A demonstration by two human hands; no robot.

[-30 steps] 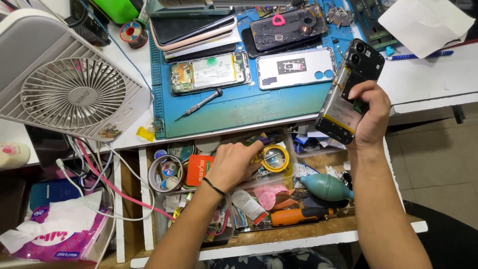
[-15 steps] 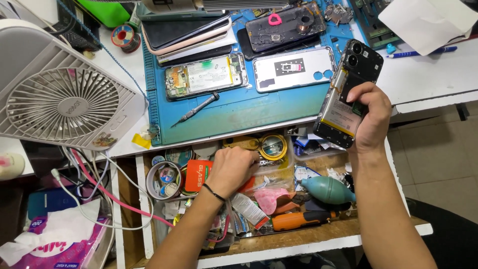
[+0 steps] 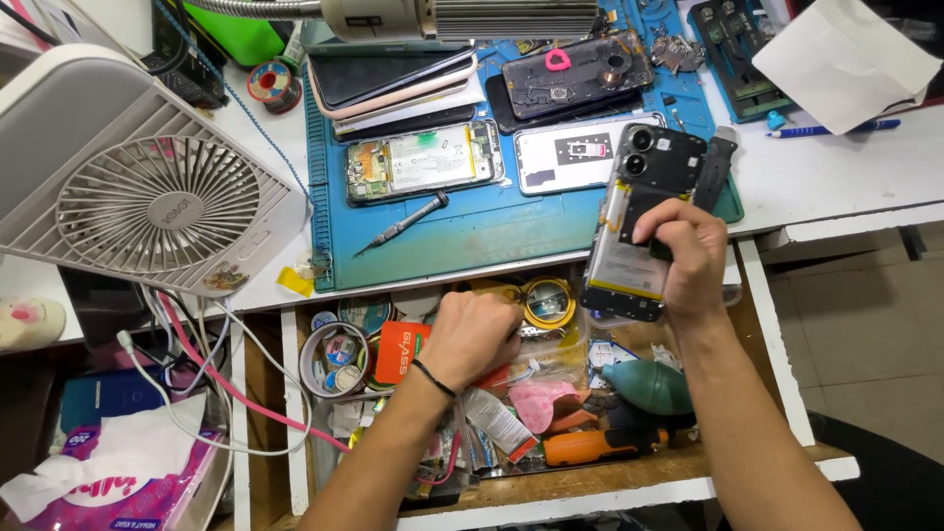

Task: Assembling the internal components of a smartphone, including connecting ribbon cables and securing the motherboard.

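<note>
Your right hand [image 3: 688, 258] keeps its closed grip on the opened phone [image 3: 637, 231] over the drawer [image 3: 762, 344], while your curled left hand [image 3: 472, 339] has slid rightward toward the yellow tape roll [image 3: 548, 303], its grasp hidden.

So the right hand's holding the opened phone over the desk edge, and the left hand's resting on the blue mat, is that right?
Not quite. In the head view the left hand is down in the open drawer among the clutter, not on the blue mat. The right hand does hold the opened phone over the desk edge.
</note>
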